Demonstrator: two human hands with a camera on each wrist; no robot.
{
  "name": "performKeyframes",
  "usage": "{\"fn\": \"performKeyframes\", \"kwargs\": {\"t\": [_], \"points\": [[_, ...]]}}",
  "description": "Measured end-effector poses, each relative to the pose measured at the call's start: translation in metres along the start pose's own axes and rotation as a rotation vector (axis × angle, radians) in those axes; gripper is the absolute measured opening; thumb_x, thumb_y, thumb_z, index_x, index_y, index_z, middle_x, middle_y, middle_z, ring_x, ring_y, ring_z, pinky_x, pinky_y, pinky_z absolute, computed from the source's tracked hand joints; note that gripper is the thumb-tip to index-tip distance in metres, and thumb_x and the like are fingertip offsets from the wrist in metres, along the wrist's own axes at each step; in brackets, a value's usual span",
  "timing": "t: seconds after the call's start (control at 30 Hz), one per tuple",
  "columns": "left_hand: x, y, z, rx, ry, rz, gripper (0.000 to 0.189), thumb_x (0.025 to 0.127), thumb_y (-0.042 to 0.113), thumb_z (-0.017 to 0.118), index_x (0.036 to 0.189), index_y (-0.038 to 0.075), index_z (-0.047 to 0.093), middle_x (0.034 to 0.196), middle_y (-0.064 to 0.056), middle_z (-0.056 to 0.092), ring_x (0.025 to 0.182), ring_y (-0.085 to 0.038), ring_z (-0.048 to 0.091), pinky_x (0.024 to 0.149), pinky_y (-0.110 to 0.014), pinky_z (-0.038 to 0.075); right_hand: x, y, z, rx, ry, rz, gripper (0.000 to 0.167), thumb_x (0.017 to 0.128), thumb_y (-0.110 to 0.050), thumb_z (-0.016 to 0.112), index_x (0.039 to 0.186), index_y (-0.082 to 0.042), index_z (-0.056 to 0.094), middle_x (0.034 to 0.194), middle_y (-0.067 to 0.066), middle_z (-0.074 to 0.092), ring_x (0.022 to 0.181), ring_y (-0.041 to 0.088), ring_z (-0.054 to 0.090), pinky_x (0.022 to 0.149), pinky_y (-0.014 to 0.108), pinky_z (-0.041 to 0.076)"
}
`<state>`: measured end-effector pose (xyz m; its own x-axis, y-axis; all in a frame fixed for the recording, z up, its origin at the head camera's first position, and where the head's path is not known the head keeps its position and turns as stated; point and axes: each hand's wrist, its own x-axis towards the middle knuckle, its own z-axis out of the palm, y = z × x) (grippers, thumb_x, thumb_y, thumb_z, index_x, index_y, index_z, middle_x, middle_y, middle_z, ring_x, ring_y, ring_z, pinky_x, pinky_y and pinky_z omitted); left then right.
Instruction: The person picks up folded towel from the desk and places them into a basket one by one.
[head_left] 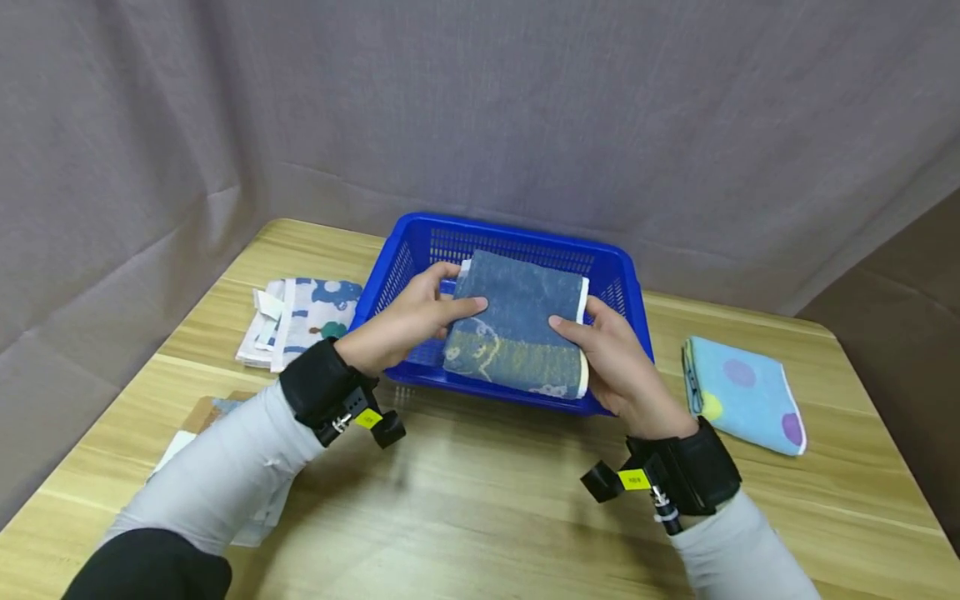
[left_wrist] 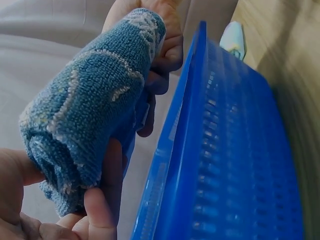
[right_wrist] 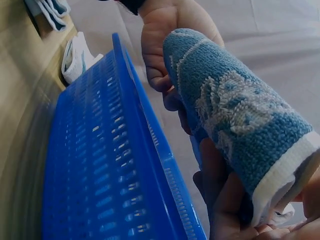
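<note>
Both hands hold a folded dark blue towel with a yellowish band and white edging, above the blue plastic basket. My left hand grips its left side, thumb on top and fingers underneath. On the right side, my right hand holds it the same way, thumb on top. In the left wrist view the towel shows its thick folded edge, held over the basket's rim. The right wrist view shows a pale pattern on the towel and its white hem.
A white towel with blue animal shapes lies left of the basket. A light blue towel with coloured dots lies folded to the right. Partly under the left forearm are more cloths. A grey curtain hangs behind the wooden table.
</note>
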<state>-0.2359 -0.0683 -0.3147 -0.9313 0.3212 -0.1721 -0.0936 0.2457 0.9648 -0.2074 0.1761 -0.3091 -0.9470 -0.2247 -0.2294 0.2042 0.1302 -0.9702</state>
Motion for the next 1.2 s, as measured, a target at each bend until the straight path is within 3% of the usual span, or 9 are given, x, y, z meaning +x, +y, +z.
{"fn": "performKeyframes", "kwargs": {"t": [0.13, 0.33, 0.47, 0.57, 0.67, 0.77, 0.9, 1.0, 1.2], "points": [[0.005, 0.001, -0.005, -0.015, -0.003, -0.014, 0.067, 0.100, 0.027, 0.060, 0.155, 0.014, 0.024, 0.104, -0.006, 0.051, 0.072, -0.018, 0.037, 0.071, -0.033, 0.037, 0.008, -0.003, 0.000, -0.045, -0.008, 0.014, 0.056, 0.106, -0.022, 0.046, 0.155, -0.013, 0.020, 0.108, 0.001, 0.057, 0.062, 0.008, 0.057, 0.061, 0.025, 0.048], [0.012, 0.007, -0.010, 0.010, -0.010, -0.035, 0.067, 0.100, 0.028, 0.059, 0.155, 0.014, 0.023, 0.123, -0.009, 0.044, 0.067, -0.017, 0.036, 0.068, -0.032, 0.036, 0.020, -0.011, -0.002, -0.032, -0.028, 0.053, 0.053, 0.107, -0.021, 0.045, 0.154, -0.012, 0.023, 0.128, 0.005, 0.045, 0.095, 0.015, 0.058, 0.079, 0.028, 0.052], [0.018, 0.014, -0.015, 0.042, -0.013, -0.025, 0.068, 0.101, 0.029, 0.059, 0.156, 0.014, 0.022, 0.108, -0.007, 0.044, 0.064, -0.017, 0.035, 0.067, -0.031, 0.036, 0.028, -0.019, -0.004, -0.041, -0.021, 0.069, 0.053, 0.107, -0.021, 0.044, 0.155, -0.014, 0.024, 0.128, 0.003, 0.044, 0.098, 0.015, 0.055, 0.078, 0.027, 0.051], [0.024, 0.017, -0.018, 0.034, -0.011, -0.036, 0.068, 0.100, 0.029, 0.060, 0.155, 0.014, 0.023, 0.081, -0.001, 0.041, 0.058, -0.014, 0.032, 0.065, -0.029, 0.036, 0.034, -0.024, -0.004, -0.054, -0.015, 0.077, 0.054, 0.107, -0.022, 0.045, 0.155, -0.015, 0.023, 0.132, 0.004, 0.043, 0.099, 0.017, 0.053, 0.080, 0.028, 0.049], [0.031, 0.018, -0.021, 0.001, -0.010, -0.046, 0.068, 0.100, 0.026, 0.060, 0.155, 0.012, 0.023, 0.063, 0.003, 0.030, 0.052, -0.012, 0.028, 0.063, -0.028, 0.034, 0.041, -0.027, -0.004, -0.060, -0.020, 0.086, 0.058, 0.106, -0.022, 0.046, 0.157, -0.015, 0.018, 0.145, 0.008, 0.037, 0.110, 0.020, 0.050, 0.085, 0.030, 0.047], [0.036, 0.020, -0.024, -0.005, -0.010, -0.054, 0.068, 0.100, 0.026, 0.061, 0.155, 0.012, 0.023, 0.058, 0.004, 0.027, 0.051, -0.012, 0.027, 0.062, -0.028, 0.034, 0.047, -0.028, -0.005, -0.065, -0.028, 0.089, 0.063, 0.106, -0.022, 0.046, 0.159, -0.015, 0.012, 0.157, 0.009, 0.025, 0.121, 0.019, 0.045, 0.091, 0.030, 0.046], [0.041, 0.021, -0.024, 0.003, -0.024, -0.055, 0.068, 0.100, 0.027, 0.060, 0.155, 0.012, 0.023, 0.058, 0.003, 0.027, 0.052, -0.013, 0.027, 0.064, -0.030, 0.035, 0.053, -0.028, -0.007, -0.079, -0.029, 0.090, 0.059, 0.107, -0.022, 0.044, 0.158, -0.014, 0.015, 0.143, 0.007, 0.037, 0.101, 0.013, 0.051, 0.081, 0.027, 0.047], [0.044, 0.021, -0.025, 0.004, -0.030, -0.066, 0.068, 0.100, 0.027, 0.059, 0.155, 0.011, 0.022, 0.059, 0.003, 0.027, 0.053, -0.013, 0.027, 0.066, -0.030, 0.035, 0.056, -0.026, -0.008, -0.085, -0.031, 0.095, 0.054, 0.107, -0.022, 0.043, 0.156, -0.013, 0.021, 0.122, 0.002, 0.043, 0.082, 0.011, 0.049, 0.071, 0.025, 0.045], [0.050, 0.019, -0.026, 0.008, -0.014, -0.118, 0.065, 0.100, 0.026, 0.060, 0.153, 0.011, 0.026, 0.067, 0.002, 0.031, 0.055, -0.013, 0.029, 0.065, -0.029, 0.038, 0.061, -0.026, -0.007, -0.124, -0.032, 0.124, 0.053, 0.107, -0.024, 0.045, 0.154, -0.013, 0.023, 0.109, 0.002, 0.045, 0.077, 0.011, 0.047, 0.073, 0.028, 0.044]]}}
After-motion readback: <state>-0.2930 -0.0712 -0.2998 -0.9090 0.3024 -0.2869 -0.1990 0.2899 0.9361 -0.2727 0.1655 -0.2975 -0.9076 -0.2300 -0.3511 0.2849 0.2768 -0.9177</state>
